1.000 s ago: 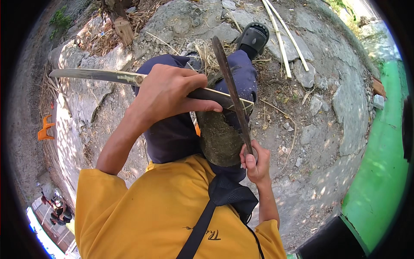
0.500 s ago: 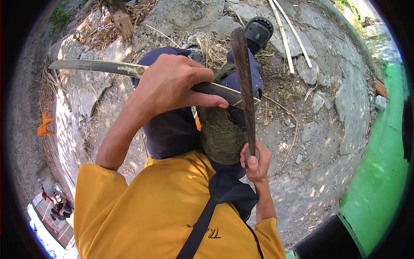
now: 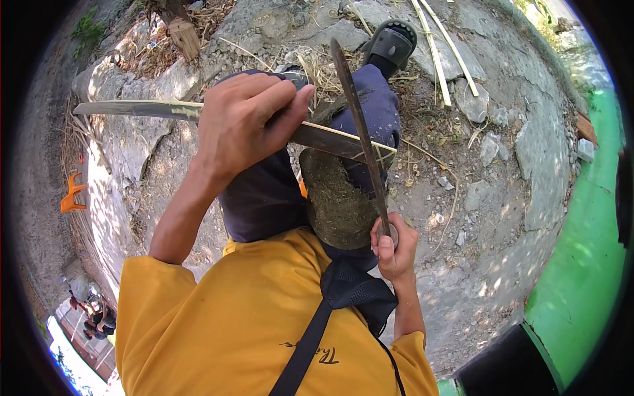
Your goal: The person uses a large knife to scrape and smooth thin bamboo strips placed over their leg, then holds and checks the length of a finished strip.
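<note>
My left hand (image 3: pixel 244 122) grips a long bamboo strip (image 3: pixel 139 109) that runs from the far left across my lap to the right. My right hand (image 3: pixel 393 247) is closed around the handle of a long dark knife (image 3: pixel 360 125), whose blade points up and away and crosses the strip's right end near my knee. Under that crossing, a rough green-brown pad (image 3: pixel 337 198) lies on my thigh. I sit in dark trousers and a yellow shirt, with a black sandal (image 3: pixel 393 39) on my outstretched foot.
Rocky, cracked ground with dry grass and chips surrounds me. Two pale bamboo slats (image 3: pixel 439 46) lie beyond my foot. A cut wood stub (image 3: pixel 185 36) stands at upper left, an orange plastic piece (image 3: pixel 71 193) at left, a green painted surface (image 3: pixel 581 264) at right.
The knife blade has swung from leaning left to nearly upright, and its crossing point has shifted toward the strip's right end. My left hand has stayed clamped on the strip.
</note>
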The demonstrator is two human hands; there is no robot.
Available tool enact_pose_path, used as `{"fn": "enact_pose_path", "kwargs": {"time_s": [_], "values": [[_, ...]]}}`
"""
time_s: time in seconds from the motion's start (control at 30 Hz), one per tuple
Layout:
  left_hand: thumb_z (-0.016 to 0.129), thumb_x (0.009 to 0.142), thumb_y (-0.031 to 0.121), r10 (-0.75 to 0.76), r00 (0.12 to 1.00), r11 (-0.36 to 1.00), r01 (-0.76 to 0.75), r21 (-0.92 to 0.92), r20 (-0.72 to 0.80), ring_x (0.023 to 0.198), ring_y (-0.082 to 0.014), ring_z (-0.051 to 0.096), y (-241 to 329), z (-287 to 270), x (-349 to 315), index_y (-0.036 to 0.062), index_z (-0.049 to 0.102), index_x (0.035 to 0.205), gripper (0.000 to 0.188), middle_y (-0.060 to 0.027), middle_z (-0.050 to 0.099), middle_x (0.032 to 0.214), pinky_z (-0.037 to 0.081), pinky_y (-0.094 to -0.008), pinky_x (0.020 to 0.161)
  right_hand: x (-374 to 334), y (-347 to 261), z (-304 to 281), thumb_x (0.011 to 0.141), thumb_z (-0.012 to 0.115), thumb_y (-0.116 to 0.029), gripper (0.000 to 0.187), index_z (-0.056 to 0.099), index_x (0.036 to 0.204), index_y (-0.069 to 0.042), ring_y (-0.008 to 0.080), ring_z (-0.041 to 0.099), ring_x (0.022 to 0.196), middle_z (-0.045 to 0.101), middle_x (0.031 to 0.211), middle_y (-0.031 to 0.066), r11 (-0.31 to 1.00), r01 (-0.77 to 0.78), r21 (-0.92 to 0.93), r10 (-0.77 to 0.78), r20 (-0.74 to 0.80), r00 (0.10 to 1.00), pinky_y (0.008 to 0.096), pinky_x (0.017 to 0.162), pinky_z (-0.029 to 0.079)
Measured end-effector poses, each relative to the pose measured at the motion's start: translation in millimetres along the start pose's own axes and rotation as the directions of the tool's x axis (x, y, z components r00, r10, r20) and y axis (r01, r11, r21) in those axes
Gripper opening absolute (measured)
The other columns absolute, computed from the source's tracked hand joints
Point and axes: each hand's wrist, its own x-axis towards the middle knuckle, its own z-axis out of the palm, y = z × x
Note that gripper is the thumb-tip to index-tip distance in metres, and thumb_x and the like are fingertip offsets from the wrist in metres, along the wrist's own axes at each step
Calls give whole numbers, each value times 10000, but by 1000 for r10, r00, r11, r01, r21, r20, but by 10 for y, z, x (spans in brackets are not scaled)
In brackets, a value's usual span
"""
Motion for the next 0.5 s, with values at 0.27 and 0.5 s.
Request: {"fn": "enact_pose_path", "kwargs": {"time_s": [0.27, 0.5], "values": [[769, 881, 25, 61, 997, 996, -63, -65, -39, 484, -234, 476, -30, 20, 28, 53, 483, 629, 382, -56, 464, 567, 358, -373, 479, 5, -361, -178, 978, 613, -404, 426, 635, 1013, 20, 254, 699, 685, 692, 774, 108, 988, -144, -53, 149, 107, 983, 363, 640, 524], [765, 899, 155, 5, 1000, 1000, -5, 18, 13, 551, -264, 599, -11, -24, 0, 90, 610, 662, 290, -52, 573, 609, 486, -390, 517, 50, -654, -190, 1011, 591, -411, 430, 619, 968, 16, 151, 615, 585, 623, 669, 60, 976, -216, -19, 217, 111, 970, 318, 567, 471]]}}
